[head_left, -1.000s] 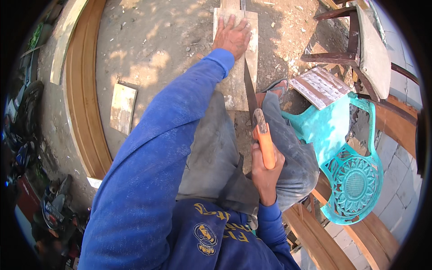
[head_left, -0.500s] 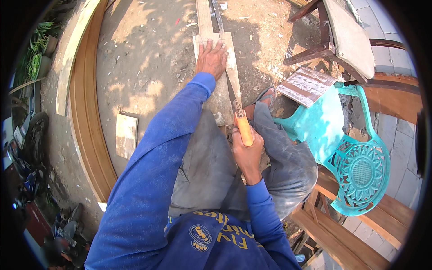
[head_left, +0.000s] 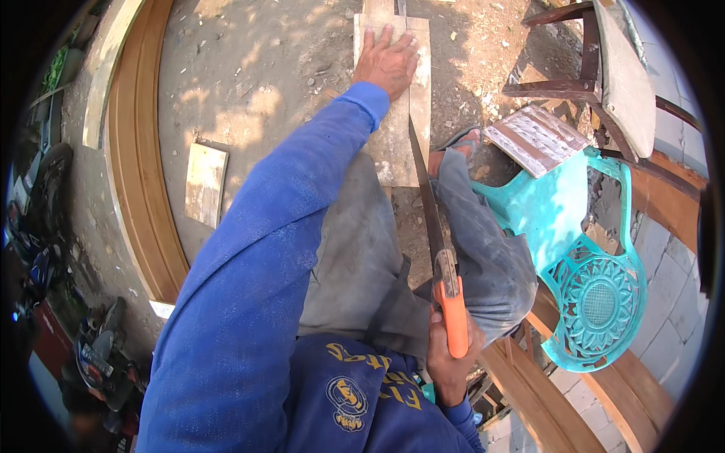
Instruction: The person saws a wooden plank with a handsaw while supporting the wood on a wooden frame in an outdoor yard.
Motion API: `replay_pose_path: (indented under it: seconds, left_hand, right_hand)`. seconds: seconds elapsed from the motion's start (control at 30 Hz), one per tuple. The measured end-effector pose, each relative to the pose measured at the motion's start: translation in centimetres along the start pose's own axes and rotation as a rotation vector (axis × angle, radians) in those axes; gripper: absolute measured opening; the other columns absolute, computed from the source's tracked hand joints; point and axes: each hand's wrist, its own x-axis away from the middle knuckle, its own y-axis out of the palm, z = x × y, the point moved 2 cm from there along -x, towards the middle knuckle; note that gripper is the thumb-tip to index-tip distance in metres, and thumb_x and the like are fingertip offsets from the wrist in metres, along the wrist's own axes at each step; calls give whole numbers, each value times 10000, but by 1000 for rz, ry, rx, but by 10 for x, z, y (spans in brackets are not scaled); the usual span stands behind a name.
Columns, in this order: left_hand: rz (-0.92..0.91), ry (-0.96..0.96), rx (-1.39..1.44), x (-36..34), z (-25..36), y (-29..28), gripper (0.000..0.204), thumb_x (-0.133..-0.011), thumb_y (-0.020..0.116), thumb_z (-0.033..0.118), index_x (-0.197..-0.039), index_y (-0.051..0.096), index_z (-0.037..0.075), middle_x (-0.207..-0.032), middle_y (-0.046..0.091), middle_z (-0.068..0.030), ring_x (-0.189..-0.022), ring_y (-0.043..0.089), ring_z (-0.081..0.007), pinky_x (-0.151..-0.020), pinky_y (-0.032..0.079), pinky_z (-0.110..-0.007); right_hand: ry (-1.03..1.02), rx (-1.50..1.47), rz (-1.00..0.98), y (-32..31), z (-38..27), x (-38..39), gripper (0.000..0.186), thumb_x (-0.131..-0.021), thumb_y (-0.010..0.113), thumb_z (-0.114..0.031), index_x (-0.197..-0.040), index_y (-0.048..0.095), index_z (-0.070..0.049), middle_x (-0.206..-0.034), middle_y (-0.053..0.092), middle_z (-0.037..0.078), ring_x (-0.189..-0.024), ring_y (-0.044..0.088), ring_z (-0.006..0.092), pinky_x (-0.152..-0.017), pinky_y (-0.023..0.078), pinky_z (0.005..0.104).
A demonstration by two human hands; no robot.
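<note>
Gripping one saw (head_left: 435,226), right hand (head_left: 451,368); left hand (head_left: 386,66) spread flat on one board (head_left: 394,151).

Can count two hands (head_left: 387,64) (head_left: 444,366), one orange-handled saw (head_left: 445,272), one board (head_left: 393,151) under left palm, one striped panel (head_left: 536,140), two chairs (head_left: 544,200) (head_left: 625,83): one turquoise, one brown-framed.

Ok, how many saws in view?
1: the orange-handled saw, gripped in the right hand, its blade at the board under the left hand. Others may be hidden.
</note>
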Motion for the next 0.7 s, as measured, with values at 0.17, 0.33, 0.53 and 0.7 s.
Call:
replay_pose_path:
  seconds: [0.17, 0.33, 0.53, 0.7]
  left_hand:
    - [-14, 23, -68, -13, 14, -2, 400, -1079, 532, 347, -1419, 668, 186, -1574, 559, -16, -1515, 420, -350, -1293, 232, -581]
    - [-39, -32, -73, -1, -10, 7, 431, -1097, 470, 373, -1448, 649, 199, -1607, 525, 9, -1527, 400, -337, -1294, 205, -598]
    - [12, -17, -24, -4, -4, 17, 428, -1096, 476, 375, -1439, 656, 194, -1604, 529, 0, -1532, 393, -336, -1293, 212, -591]
    - [19, 3, -46, -14, 11, 14, 440, -1098, 463, 385, -1440, 655, 185, -1605, 526, -1, -1530, 394, -337, -1291, 215, -591]
  right_hand:
    - [-26, -177, 11, 82, 28, -164, 139, -934, 655, -67, -971, 705, 57, -668, 585, 37, -626, 535, 98, -587, 438, 325]
    - [67, -124, -51, 49, 12, -78, 171, -909, 663, -60, -1029, 713, 51, -714, 645, 143, -627, 610, 198, -638, 499, 375]
    - [145, -145, -39, 5, 23, 10, 347, -910, 616, -5, -1235, 733, 33, -847, 718, 107, -745, 675, 148, -718, 541, 317]
    - [14, -177, -22, 76, 38, -148, 112, -923, 652, -59, -902, 658, 50, -688, 605, 122, -609, 578, 190, -618, 479, 371]
